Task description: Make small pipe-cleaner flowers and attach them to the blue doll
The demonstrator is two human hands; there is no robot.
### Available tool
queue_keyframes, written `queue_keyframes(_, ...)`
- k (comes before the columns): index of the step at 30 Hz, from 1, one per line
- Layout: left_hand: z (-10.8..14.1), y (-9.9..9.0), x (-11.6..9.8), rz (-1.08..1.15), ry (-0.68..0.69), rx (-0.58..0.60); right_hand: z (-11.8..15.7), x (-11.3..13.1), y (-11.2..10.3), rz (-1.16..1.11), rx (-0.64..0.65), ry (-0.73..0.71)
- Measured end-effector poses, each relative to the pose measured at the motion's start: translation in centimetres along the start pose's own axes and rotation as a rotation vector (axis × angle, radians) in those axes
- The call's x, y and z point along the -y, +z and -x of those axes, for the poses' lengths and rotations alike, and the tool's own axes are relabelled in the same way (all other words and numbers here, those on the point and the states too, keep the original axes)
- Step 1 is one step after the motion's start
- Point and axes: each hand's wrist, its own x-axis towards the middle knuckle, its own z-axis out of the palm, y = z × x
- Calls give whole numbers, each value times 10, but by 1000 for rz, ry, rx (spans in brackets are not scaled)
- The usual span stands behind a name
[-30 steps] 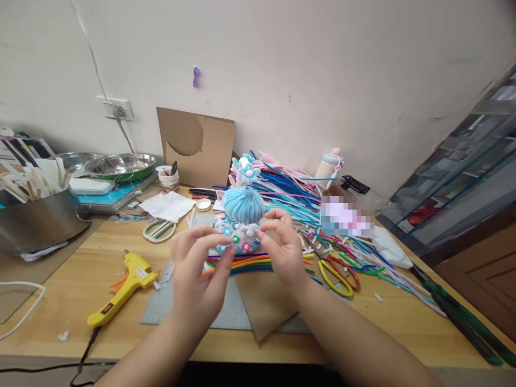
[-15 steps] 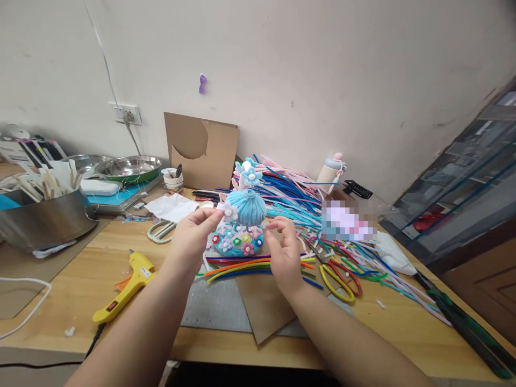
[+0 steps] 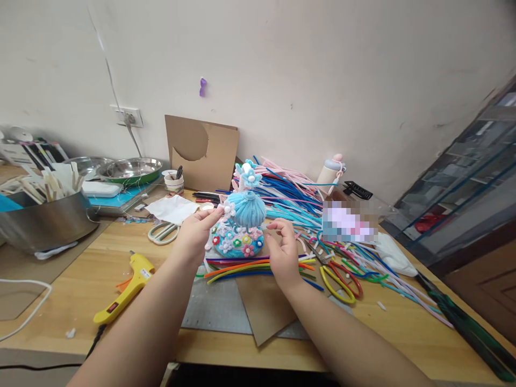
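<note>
My left hand (image 3: 197,231) pinches a small white flower (image 3: 229,209) between thumb and finger, at the left side of a light blue pleated dome (image 3: 249,208). A blue flower (image 3: 250,178) stands above the dome. Below it sits a round blue base (image 3: 237,248) covered with several small coloured flowers. To the right of the dome, my right hand (image 3: 284,250) has its fingers curled with thumb and fingertips apart, and nothing shows between them.
A yellow glue gun (image 3: 129,287) lies left of my left arm. Scissors with yellow and red handles (image 3: 337,284) and many fuzzy stems (image 3: 298,199) lie to the right. A cardboard piece (image 3: 264,309) rests in front; a metal bowl (image 3: 48,220) stands far left.
The white flower in my left hand has turned slightly and sits nearer the dome's side. My right hand has hardly moved.
</note>
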Motion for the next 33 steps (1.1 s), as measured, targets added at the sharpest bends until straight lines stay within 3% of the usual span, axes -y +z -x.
queue_keyframes(14,-2,-1,3,39,-7,29,0,-1,1,6,12,4)
queue_keyframes(18,15,-3,3,130,2,53,5,10,-6,17,4,-143)
queue_keyframes(22,52,-7,13,185,-63,138,17,24,-11,134,176,-518)
queue_keyframes(25,78,-12,25,206,-174,150,25,28,-8,212,302,-675)
queue_keyframes(30,99,-25,39,74,-246,43,38,30,1,127,414,-722)
queue_keyframes(33,101,-50,40,-213,-89,8,46,31,6,25,481,-599)
